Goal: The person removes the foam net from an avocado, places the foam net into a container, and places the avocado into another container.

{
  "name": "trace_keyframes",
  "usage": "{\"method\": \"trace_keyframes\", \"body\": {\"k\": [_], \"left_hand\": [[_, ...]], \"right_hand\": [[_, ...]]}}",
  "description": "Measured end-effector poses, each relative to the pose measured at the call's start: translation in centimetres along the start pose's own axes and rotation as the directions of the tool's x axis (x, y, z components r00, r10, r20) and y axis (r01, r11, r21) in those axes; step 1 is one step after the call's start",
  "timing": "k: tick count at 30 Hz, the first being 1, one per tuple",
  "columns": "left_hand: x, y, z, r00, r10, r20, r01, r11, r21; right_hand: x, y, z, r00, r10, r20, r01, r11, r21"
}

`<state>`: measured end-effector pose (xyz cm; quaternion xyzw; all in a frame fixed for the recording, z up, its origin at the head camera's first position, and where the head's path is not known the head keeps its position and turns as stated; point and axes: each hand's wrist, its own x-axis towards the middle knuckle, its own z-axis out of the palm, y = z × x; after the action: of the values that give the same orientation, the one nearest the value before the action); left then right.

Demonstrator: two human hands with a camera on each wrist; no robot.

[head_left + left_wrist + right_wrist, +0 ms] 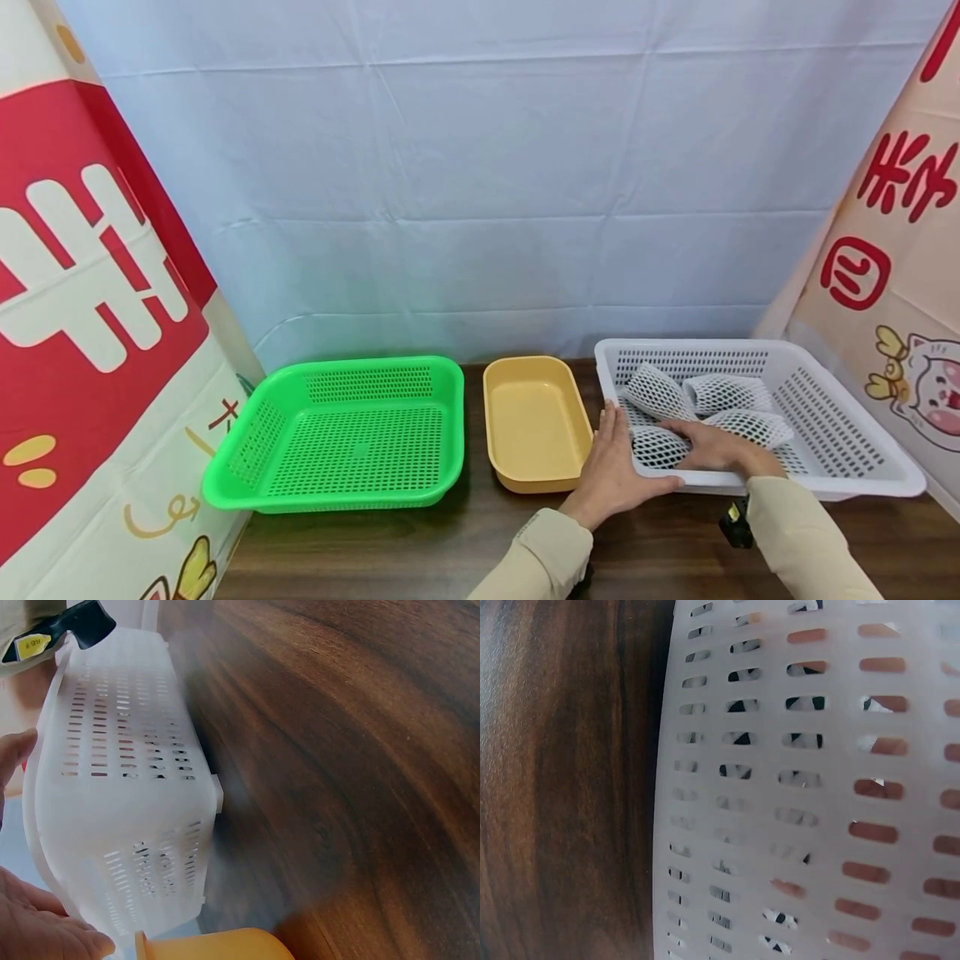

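Note:
A white plastic basket (pixel 847 433) on the right holds several items in white foam net sleeves, with dark patches showing through the mesh. My right hand (pixel 716 447) reaches over its front rim and grips the right end of the front-left foam-netted item (pixel 658 447) between fingers and thumb. In the right wrist view, the slotted basket wall (pixel 832 772) hides most of that hand. My left hand (pixel 613 471) rests at the basket's front-left corner, fingers straight along the left rim and thumb spread along the front. The left wrist view shows its fingers (pixel 37 919) beside the rim.
A yellow tray (pixel 536 425) stands just left of the white basket. Further left is a green slotted basket (pixel 360 450) with nothing in it. All stand on a dark wooden table (pixel 420 550), with a pale cloth (pixel 450 183) behind and printed cloths at both sides.

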<state>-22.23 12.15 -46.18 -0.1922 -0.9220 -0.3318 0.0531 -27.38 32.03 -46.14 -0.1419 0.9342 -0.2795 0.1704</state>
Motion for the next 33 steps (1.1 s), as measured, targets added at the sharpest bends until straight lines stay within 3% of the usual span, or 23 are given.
{"method": "trace_keyframes", "body": {"k": [16,33], "left_hand": [[-0.06,0.09,-0.19,1.000,-0.016,0.005,0.016,1.000,-0.008],[-0.07,-0.11,-0.18,1.000,-0.006,0.023,0.007,0.999,-0.036]], "right_hand": [[-0.24,-0.34,0.04,0.997,0.072,0.005,-0.072,0.997,-0.039],[0.12,-0.26,-0.09,0.998,0.055,-0.017,-0.057,0.993,-0.105]]}}
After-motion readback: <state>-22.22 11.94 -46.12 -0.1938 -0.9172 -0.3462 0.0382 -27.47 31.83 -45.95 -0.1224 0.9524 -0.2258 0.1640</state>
